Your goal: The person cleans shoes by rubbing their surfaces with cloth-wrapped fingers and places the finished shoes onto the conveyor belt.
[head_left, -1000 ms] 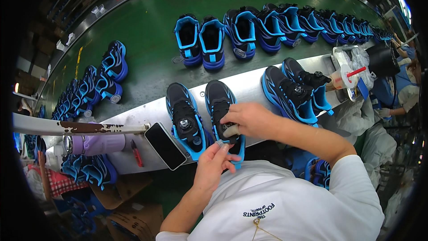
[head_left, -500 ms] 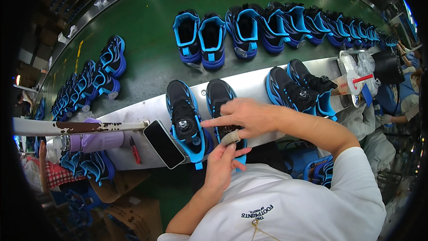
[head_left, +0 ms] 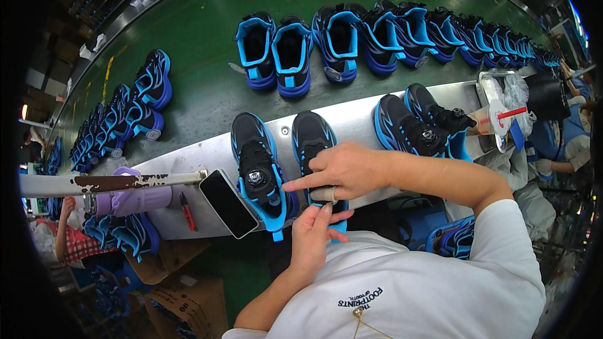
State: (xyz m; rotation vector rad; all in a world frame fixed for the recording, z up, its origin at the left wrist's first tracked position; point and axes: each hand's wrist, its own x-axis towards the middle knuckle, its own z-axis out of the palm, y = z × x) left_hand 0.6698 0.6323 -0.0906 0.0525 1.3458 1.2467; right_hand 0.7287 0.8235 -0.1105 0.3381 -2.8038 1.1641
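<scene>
Centre frame: right hand [head_left: 344,169] is resting over the heel of the right-hand black-and-blue sneaker [head_left: 315,141] on the grey metal surface [head_left: 358,120], index finger pointing left toward the neighbouring sneaker [head_left: 256,163], other fingers curled, while the left hand [head_left: 316,233] is coming up from below, fingertips pinching at that shoe's heel; exact grip is hidden. A dark phone [head_left: 228,203] is lying just left of the pair, a red pen [head_left: 188,211] further left, and rows of blue sneakers [head_left: 352,37] are sitting on the green conveyor [head_left: 201,88] above.
</scene>
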